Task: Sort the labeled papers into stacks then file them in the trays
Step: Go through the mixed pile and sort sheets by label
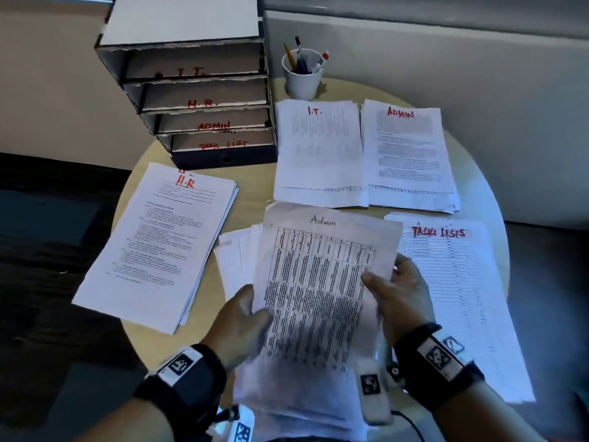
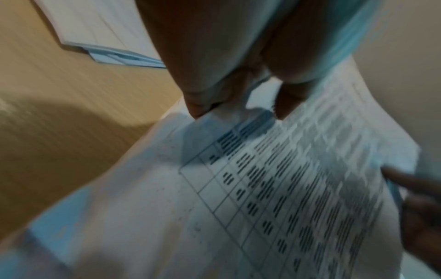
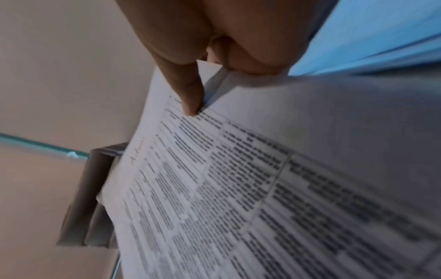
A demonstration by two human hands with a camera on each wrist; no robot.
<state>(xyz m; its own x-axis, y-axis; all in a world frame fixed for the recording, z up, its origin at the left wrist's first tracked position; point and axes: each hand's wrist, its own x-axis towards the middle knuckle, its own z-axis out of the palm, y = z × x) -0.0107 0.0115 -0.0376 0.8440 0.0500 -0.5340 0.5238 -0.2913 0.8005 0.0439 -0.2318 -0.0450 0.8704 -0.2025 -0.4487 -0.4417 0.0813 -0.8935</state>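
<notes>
A sheet with a printed table and a pencilled "Admin" label [image 1: 322, 282] tops a bundle of unsorted papers [image 1: 236, 260] held above the round table. My left hand [image 1: 245, 317] grips the bundle's left edge, thumb on top [image 2: 281, 105]. My right hand [image 1: 398, 288] pinches the top sheet's right edge [image 3: 214, 169], thumb on the print. Sorted stacks lie around: H.R [image 1: 159, 244] at left, I.T. [image 1: 318, 154] and ADMIN [image 1: 408, 154] at the back, TASKS LISTS [image 1: 462, 298] at right. The cardboard tray tower [image 1: 197, 100] has slots marked I.T., H.R., ADMIN and TASK LIST.
A white cup of pens and pencils [image 1: 302, 74] stands behind the I.T. stack. The wooden table [image 1: 251, 186] shows bare strips between stacks. A pale wall runs behind, dark floor lies left of the table.
</notes>
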